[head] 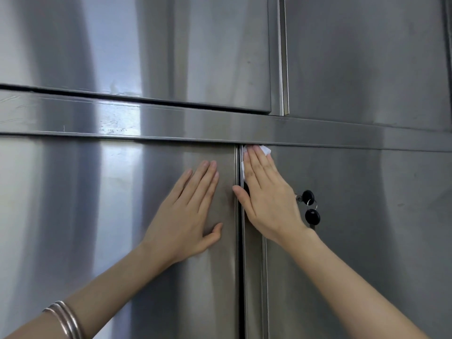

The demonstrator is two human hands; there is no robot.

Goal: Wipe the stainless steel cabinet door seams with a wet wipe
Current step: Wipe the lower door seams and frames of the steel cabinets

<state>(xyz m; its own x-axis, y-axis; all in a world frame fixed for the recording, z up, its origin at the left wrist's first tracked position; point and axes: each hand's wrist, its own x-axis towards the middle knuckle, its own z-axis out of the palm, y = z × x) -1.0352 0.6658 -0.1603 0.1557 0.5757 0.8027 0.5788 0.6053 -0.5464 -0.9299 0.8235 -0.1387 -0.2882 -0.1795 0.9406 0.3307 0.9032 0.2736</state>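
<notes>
A stainless steel cabinet fills the view, with a vertical seam [241, 265] between its lower left door [97, 216] and lower right door [367, 241]. My right hand [266, 194] lies flat with straight fingers and presses a white wet wipe [266, 150] against the top of that seam, just under the horizontal rail [171, 123]. Only the wipe's edges show past the fingers. My left hand [188, 216] rests flat and open on the lower left door, beside the seam.
Black keys [310, 209] hang from a lock on the lower right door, just right of my right wrist. Above the rail are two upper doors with a vertical seam [282, 57] and a dark horizontal gap [146, 100].
</notes>
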